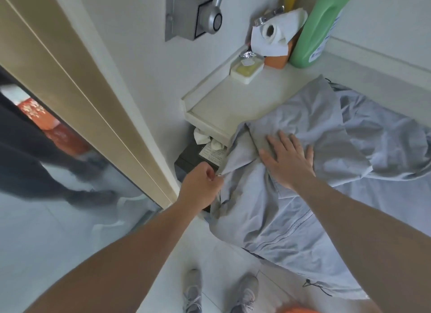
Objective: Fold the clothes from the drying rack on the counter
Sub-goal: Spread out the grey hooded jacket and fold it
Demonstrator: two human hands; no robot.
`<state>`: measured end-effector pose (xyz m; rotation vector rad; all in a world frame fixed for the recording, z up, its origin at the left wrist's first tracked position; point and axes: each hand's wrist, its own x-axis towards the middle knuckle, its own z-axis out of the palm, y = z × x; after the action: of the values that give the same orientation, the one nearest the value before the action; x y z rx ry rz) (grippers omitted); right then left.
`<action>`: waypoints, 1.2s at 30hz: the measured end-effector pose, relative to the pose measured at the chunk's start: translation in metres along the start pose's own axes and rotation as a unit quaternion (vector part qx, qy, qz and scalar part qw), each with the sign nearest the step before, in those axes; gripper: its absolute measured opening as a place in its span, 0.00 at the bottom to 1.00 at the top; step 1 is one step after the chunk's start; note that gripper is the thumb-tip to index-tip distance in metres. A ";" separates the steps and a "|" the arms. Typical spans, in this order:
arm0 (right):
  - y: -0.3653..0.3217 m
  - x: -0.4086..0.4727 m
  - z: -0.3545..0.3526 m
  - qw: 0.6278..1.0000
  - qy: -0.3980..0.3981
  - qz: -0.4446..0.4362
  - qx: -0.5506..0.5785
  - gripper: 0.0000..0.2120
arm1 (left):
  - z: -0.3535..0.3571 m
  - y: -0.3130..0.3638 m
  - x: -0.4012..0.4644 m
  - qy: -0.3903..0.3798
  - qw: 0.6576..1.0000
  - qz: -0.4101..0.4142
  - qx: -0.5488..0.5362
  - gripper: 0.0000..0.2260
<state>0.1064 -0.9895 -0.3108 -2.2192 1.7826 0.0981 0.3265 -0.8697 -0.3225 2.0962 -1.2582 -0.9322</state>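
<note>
A light grey garment (310, 210) lies spread over the cream counter (224, 102), with part of it hanging over the counter's front and left edges. My right hand (288, 158) presses flat on the cloth near the counter's left end, fingers straight. My left hand (201, 184) hangs off the counter's left edge and pinches a corner of the garment between curled fingers. A drawstring with a toggle (313, 286) dangles from the hanging hem near the bottom.
At the counter's far end stand a green bottle (319, 30), a toilet paper roll (275, 33), an orange box (278, 59) and a cream soap dish (247, 68). A dark bin (193, 158) sits below the counter. A door frame (77, 79) runs along the left.
</note>
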 end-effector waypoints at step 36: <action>-0.001 0.005 -0.009 0.997 -0.059 -0.005 -0.041 0.37 | -0.050 -0.122 0.009 -0.226 0.909 -0.047 0.347 0.15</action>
<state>0.1075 -0.9962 -0.3035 -2.2275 1.7334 0.2996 0.4339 -0.8211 -0.3815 2.5755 -1.9679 -1.1826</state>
